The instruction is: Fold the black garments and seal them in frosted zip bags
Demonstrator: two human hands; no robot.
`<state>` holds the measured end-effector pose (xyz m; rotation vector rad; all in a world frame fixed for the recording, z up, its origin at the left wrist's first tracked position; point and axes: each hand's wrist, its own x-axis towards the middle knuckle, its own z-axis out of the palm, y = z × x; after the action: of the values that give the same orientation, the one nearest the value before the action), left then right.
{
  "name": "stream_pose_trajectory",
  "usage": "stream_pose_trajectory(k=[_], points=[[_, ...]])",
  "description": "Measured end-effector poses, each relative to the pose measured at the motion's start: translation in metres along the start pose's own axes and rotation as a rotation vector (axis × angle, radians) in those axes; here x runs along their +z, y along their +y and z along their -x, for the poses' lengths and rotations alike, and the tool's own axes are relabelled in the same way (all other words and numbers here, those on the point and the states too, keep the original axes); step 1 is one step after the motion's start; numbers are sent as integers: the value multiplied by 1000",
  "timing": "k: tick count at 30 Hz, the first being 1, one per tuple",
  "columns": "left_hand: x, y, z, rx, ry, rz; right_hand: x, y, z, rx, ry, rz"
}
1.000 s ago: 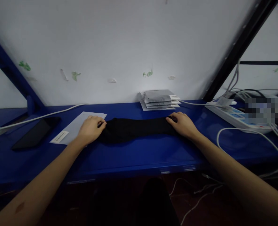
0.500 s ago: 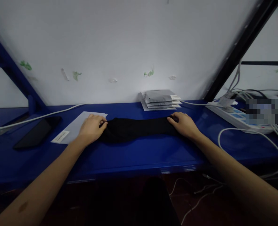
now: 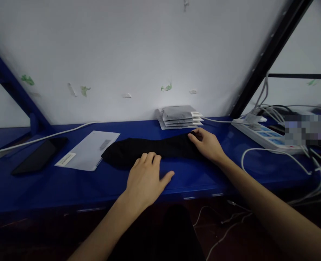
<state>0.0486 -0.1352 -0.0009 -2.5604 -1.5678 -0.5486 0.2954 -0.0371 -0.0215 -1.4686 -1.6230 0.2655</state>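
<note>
A long black sock-like cloth (image 3: 166, 146) lies stretched sideways on the blue table (image 3: 117, 185). At its right end my right hand (image 3: 206, 143) is closed, pinching the fabric between thumb and fingers. My left hand (image 3: 147, 179) is open, palm down, with the thumb spread out. Its fingertips rest on the near edge of the cloth, left of the middle. The cloth's left end lies loose, partly over a flat grey-white plastic bag (image 3: 87, 150) with a label at its lower corner.
Several similar packed bags (image 3: 179, 116) are stacked by the wall. On the far left lies a dark phone-like slab (image 3: 39, 156) beside a white cable (image 3: 51, 136). A power strip (image 3: 266, 134) and tangled cables (image 3: 274, 150) lie on the right.
My left hand has let go of the cloth's left end and moved right and nearer, opening flat. The right hand still pinches the right end. The view has shifted slightly.
</note>
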Motion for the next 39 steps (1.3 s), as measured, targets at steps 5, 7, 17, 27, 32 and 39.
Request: stream_pose_trajectory(k=[5, 7, 17, 27, 32, 39], points=[[3, -4, 0, 5, 6, 72, -22, -21, 7, 333, -68, -533], [0, -3, 1, 53, -12, 122, -35, -39, 7, 448, -61, -691], [0, -2, 14, 283, 8, 278, 17, -148, -13, 315, -340, -1014], [1, -4, 14, 268, -30, 353, 95, -138, -12, -225, -636, 247], [-3, -6, 16, 253, 14, 432, 79, -117, -16, -352, -565, 581], [-2, -9, 12, -96, 177, 209, 59, -68, -16, -229, -435, 652]])
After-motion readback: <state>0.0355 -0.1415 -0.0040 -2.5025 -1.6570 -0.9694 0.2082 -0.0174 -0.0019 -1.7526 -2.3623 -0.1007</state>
